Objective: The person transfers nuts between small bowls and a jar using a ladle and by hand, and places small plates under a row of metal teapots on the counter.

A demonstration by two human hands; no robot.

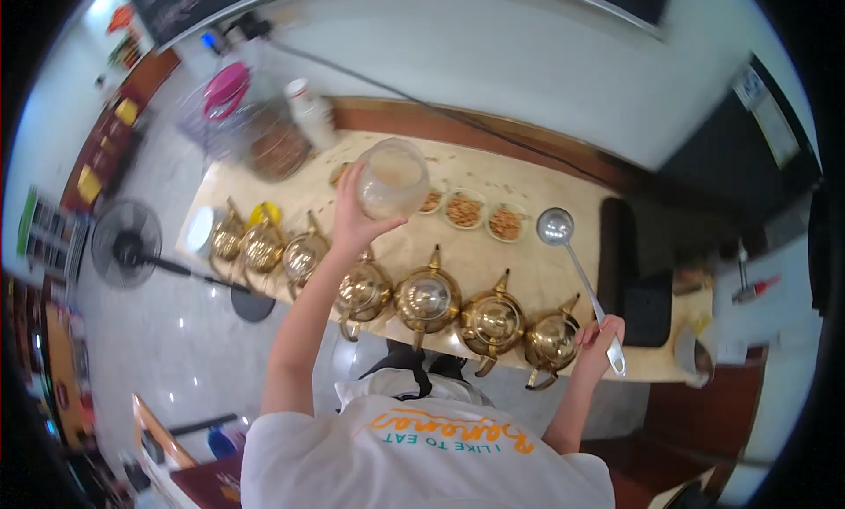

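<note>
My left hand (pixel 359 211) is closed around the side of a translucent round jar (pixel 393 181), held above the table; pale contents show inside but are blurred. Off to the right, my right hand (pixel 599 340) grips the handle of a metal ladle (pixel 555 227), its bowl pointing away from me over the table. Small dishes of brownish pieces (pixel 463 209) sit beyond the jar, one partly hidden behind it. Along the near edge stands a row of several brass teapots (pixel 428 299), their spouts facing away from me. The rightmost teapot (pixel 553 340) is just left of my right hand.
A large clear jar with a pink lid (pixel 227 88) and a white bottle (pixel 312 114) stand at the table's back left. A black tray-like object (pixel 635 302) lies on the right. A cable runs along the wall, and a fan (pixel 128 245) stands left of the table.
</note>
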